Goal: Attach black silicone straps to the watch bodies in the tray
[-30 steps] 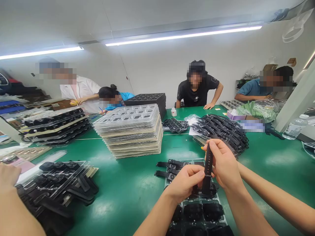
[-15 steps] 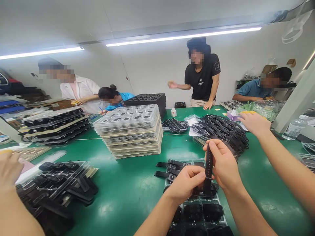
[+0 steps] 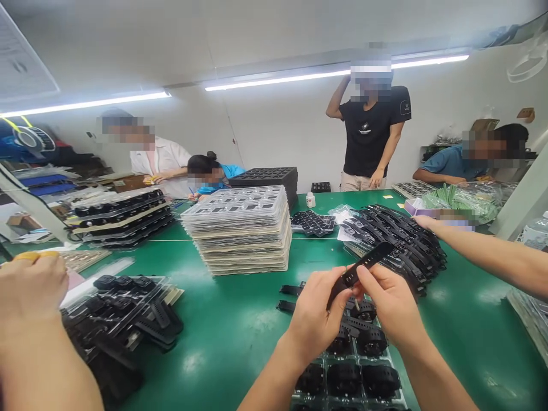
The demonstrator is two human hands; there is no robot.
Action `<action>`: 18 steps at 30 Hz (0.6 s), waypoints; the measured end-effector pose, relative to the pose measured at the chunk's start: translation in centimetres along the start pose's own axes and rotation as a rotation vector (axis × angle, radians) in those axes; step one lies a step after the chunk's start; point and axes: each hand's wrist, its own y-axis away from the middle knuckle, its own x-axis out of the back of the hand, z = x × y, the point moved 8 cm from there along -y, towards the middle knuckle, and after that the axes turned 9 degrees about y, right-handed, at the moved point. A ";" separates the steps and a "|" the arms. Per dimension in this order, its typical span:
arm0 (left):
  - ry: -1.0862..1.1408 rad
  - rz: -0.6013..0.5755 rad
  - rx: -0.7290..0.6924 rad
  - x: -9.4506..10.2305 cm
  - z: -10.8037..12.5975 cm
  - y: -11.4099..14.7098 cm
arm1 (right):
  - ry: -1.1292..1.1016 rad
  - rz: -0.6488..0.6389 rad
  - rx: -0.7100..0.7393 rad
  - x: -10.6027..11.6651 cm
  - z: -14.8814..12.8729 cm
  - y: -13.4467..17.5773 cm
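Fingers of the left hand (image 3: 314,311) and right hand (image 3: 387,299) pinch a black watch strap (image 3: 362,266) above the clear tray (image 3: 342,365) on the green tabletop (image 3: 231,325) — light, bendy, likely rubbery — best gripped near its ends.

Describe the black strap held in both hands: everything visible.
The black strap is a long, flat, matte band, rubbery in look, with a row of small holes along it. It slants up to the right, above the clear tray of black watch bodies. The left hand pinches its lower end and the right hand grips just beside; the upper end is free in the air.
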 end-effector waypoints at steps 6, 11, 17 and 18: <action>-0.057 0.023 -0.179 0.2 1.2 0.0 | -0.248 -0.008 -0.080 -0.5 1.3 -0.3; -0.123 0.040 -0.214 0.3 1.4 0.1 | -0.129 -0.017 -0.018 -0.5 0.8 -0.1; 0.186 0.096 0.127 0.5 -0.5 0.0 | 0.154 -0.101 0.237 -0.9 -1.7 0.6; 0.299 0.135 0.254 0.5 -1.5 0.3 | 0.187 -0.137 0.272 -1.3 -2.0 0.8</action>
